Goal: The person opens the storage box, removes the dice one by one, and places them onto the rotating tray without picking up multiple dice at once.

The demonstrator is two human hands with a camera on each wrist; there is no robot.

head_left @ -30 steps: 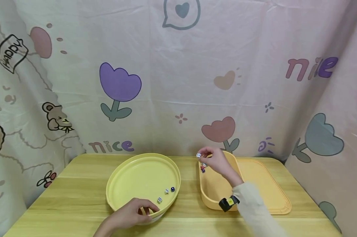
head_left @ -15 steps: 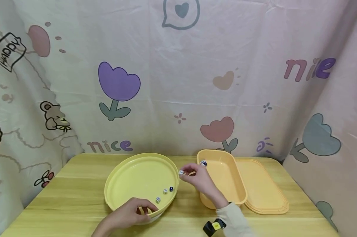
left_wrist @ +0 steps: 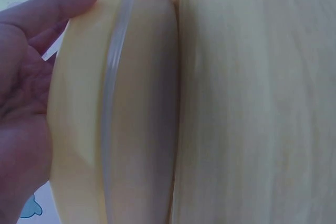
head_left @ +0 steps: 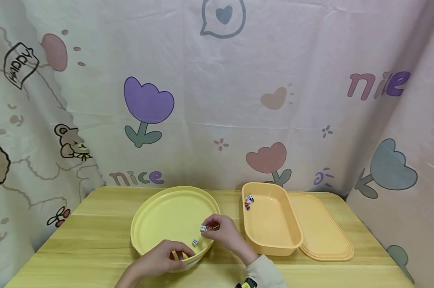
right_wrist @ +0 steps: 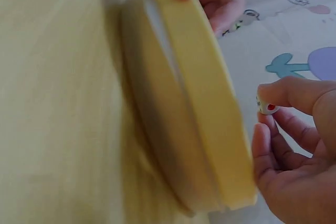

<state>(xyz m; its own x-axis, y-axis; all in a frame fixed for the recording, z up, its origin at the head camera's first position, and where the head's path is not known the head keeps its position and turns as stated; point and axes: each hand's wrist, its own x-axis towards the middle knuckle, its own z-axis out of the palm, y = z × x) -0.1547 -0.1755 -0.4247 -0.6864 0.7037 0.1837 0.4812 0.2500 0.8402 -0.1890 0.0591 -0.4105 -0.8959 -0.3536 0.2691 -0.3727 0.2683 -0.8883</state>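
Observation:
A round yellow tub (head_left: pixel 166 214) with a shallow, tray-like top stands on the left of the table. My left hand (head_left: pixel 161 258) grips its near rim, thumb outside and fingers over the inner edge; the left wrist view shows the thumb on the yellow side wall (left_wrist: pixel 79 114). Over the tub's right rim, my right hand (head_left: pixel 227 235) pinches a white die (head_left: pixel 203 228) between thumb and fingertips, a red pip showing on the die (right_wrist: pixel 268 107) in the right wrist view. Another white die (head_left: pixel 195 243) lies in the tub's top near my left fingers. My right hand hides the area beside it.
A rectangular orange-yellow box (head_left: pixel 274 218) stands to the right, with several red, white and dark dice (head_left: pixel 248 202) in its far left corner. Its flat lid (head_left: pixel 325 228) lies right beside it. A patterned curtain (head_left: pixel 202 100) closes off the back and sides.
My right hand has moved left and toward me from above the rectangular box to the round tub's right rim, carrying the white die. My left hand has stayed on the rim.

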